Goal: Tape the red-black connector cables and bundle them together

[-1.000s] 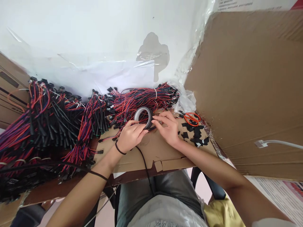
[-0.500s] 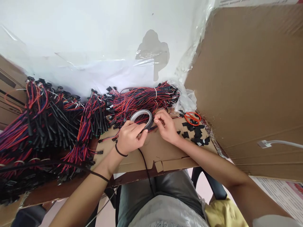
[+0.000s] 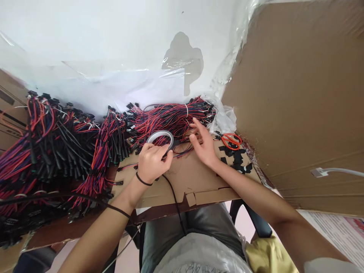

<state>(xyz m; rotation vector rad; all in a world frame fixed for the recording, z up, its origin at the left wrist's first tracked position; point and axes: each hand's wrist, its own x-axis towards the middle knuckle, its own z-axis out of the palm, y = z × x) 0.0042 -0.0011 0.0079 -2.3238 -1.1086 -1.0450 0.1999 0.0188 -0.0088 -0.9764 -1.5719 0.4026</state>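
My left hand [image 3: 153,161] grips a roll of black tape [image 3: 172,141] with a pale inner ring, held up over the cardboard sheet [image 3: 182,180]. A short end of tape sticks out from the roll's right side. To the right of the roll, my right hand [image 3: 204,146] is open, its fingers apart and nothing seen between them. Just behind both hands lies a bundle of red and black wires [image 3: 167,117], bound with a white tie. Black tape pieces [image 3: 239,157] lie right of my right hand, near orange-handled scissors [image 3: 231,141].
Large wire bundles [image 3: 62,140] with black connectors fill the left side. A clear plastic bag [image 3: 224,119] sits at the back right. A tall cardboard panel [image 3: 298,106] stands on the right. A black cable [image 3: 173,193] crosses the cardboard's front edge.
My left hand has moved left and slightly down with the tape roll. My right hand has opened from a pinch and shifted slightly right, away from the roll.
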